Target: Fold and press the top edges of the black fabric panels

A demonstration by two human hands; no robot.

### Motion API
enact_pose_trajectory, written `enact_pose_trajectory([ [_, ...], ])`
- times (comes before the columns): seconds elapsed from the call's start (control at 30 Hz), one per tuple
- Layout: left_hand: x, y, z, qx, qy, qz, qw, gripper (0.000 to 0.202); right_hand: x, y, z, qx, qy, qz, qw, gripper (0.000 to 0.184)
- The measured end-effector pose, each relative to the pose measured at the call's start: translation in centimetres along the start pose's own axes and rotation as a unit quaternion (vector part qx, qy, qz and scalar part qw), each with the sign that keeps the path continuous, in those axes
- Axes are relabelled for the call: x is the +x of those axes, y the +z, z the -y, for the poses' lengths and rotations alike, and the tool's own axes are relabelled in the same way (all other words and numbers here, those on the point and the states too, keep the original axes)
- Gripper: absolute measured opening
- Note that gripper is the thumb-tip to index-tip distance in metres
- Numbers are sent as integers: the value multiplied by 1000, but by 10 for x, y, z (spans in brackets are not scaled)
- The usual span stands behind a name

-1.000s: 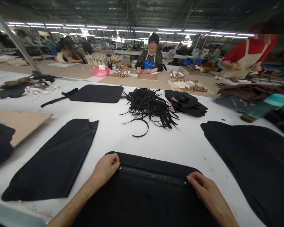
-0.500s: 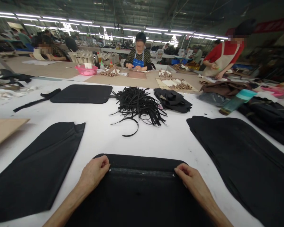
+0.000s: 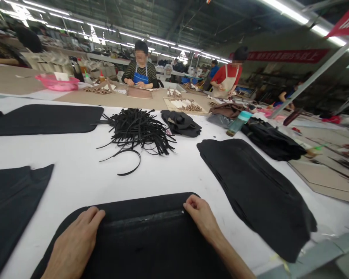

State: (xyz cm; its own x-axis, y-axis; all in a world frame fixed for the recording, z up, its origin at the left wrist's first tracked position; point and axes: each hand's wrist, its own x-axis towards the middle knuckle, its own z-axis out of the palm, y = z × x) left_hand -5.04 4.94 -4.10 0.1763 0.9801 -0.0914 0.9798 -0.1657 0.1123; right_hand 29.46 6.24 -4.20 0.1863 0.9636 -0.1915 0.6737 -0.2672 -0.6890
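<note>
A black fabric panel (image 3: 145,248) with a folded-over far edge lies on the white table (image 3: 84,182) right before me. My left hand (image 3: 74,242) rests flat on its left part, fingers stretched along the fold. My right hand (image 3: 199,215) is curled at the fold's right corner, fingertips pinching the folded edge. A heap of black strips (image 3: 136,130) lies beyond the panel, with one loose curved strip (image 3: 125,162) nearer to me.
Stacks of black fabric pieces lie at the right (image 3: 253,186), the left (image 3: 11,205) and the far left (image 3: 46,118). A small black bundle (image 3: 180,123) and a teal-capped bottle (image 3: 238,122) sit behind. Several people work at brown tables beyond. The table's edge is at the lower right.
The view has swung to the right. My left hand has gone from a curled grip on the fold to lying flat on the panel. My right hand stays pinched at the corner.
</note>
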Motion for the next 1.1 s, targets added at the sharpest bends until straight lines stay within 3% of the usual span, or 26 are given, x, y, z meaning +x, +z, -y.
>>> enact_pose_trajectory([
  [0.07,0,9,4,26,64,-26,997,45,0,0,1,-4,0,-1,1000,15],
  [0.13,0,14,6,48,89,-33,994,45,0,-1,3,-10,0,-2,1000,15],
  [0.27,-4,12,3,89,83,-1,993,49,-4,-1,9,-29,0,-8,1000,15],
  [0.53,-15,-9,-24,165,55,26,984,69,-10,1,20,-85,-6,-21,996,19],
  [0.8,-18,-13,-43,239,93,-21,966,81,-11,1,23,-152,-7,-9,988,19],
  [1.0,-20,-8,-47,257,99,-50,960,77,-19,0,21,-297,-37,-63,952,3],
  [1.1,-19,-10,-48,250,105,-46,961,76,-28,9,34,-362,-128,-75,920,16],
])
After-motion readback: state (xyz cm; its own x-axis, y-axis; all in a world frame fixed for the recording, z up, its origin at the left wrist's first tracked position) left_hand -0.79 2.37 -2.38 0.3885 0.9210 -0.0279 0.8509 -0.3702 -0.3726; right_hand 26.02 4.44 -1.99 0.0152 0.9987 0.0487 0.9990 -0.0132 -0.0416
